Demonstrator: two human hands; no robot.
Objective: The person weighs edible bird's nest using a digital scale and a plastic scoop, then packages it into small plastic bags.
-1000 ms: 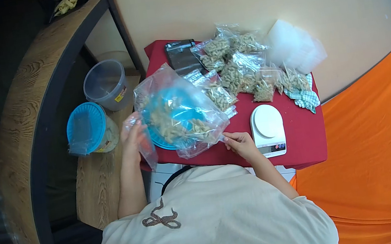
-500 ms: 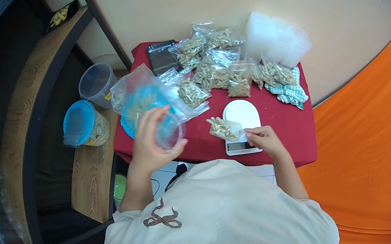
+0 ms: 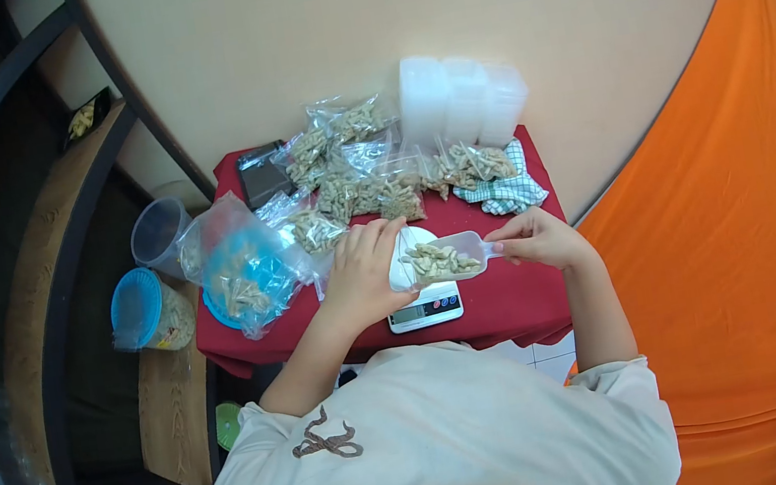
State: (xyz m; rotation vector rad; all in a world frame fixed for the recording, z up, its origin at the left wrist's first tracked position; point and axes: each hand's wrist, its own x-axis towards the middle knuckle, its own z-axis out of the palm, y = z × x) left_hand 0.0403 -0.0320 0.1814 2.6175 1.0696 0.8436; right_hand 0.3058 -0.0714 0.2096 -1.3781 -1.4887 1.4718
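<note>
Head view, near to far. Lower frame: wearer's pale shirt (image 3: 437,436). Just above it, at ctr, the right hand (image 3: 536,240) is closed in a pinch on the handle of a clear scoop (image 3: 465,247), held roughly level and heaped w/ pale pieces (image 3: 436,259). The scoop hangs over the white scale (image 3: 428,307), which sits near the front edge of the red-covered desk (image 3: 507,303). The left hand (image 3: 364,271) is curled at the scoop's open mouth. Whether it grips a clear bag there or only steadies the scoop cannot be told, since the fingers hide the gap. Left of ctr: a large clear bag (image 3: 241,264) w/ more pieces and something blue inside slumps over the desk's left edge. Beyond, at ctr: a heap of small filled bags (image 3: 353,172), a checked cloth (image 3: 506,193) and a dark pouch (image 3: 259,173). Farthest, upper ctr: stacked clear tubs (image 3: 462,101) against the wall. Far left, off the desk: a blue-lidded tub (image 3: 139,310) and an open tub (image 3: 156,237). Risks, as judged: the scoop is full to the brim, so any tilt or a nudge from the left hand could shed pieces onto the scale or off the near edge. A hand resting on the scale could falsify a reading. The large bag, partly unsupported, could slide off the desk. The small bags are crowded close behind the scale, so a sweeping wrist could topple them.
</note>
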